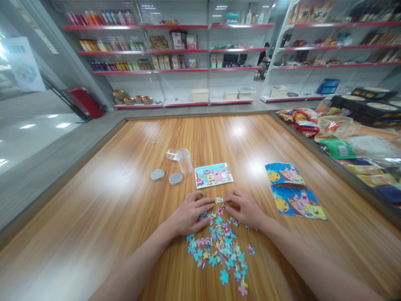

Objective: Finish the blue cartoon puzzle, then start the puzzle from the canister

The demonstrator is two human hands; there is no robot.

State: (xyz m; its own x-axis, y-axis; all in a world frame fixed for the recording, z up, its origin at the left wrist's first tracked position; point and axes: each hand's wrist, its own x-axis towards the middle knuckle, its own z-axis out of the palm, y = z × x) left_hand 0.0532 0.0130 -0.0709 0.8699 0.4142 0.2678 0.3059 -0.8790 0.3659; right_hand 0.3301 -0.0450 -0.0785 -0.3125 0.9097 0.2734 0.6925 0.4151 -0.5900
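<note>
A small group of yellow jigsaw puzzle pieces (219, 200) lies between the fingertips of my two hands. My left hand (192, 213) rests low over the table with its fingers stretched out, and its index fingertip reaches the left side of these pieces. On the other side, my right hand (246, 209) has bent fingers, with a gap between thumb and index finger close to the pieces' right edge. Many loose jigsaw pieces (226, 246), mostly light blue with some pink and yellow, spread below and between the hands. Some are hidden under the left palm.
Beyond my hands lies a cartoon picture card (214, 175). Left of it are a clear plastic jar (184, 160) and two round metal lids (157, 174) (176, 179). Blue cartoon sheets (297, 202) lie at right. Packaged goods (341, 142) border the wooden table's right edge; shelves stand behind.
</note>
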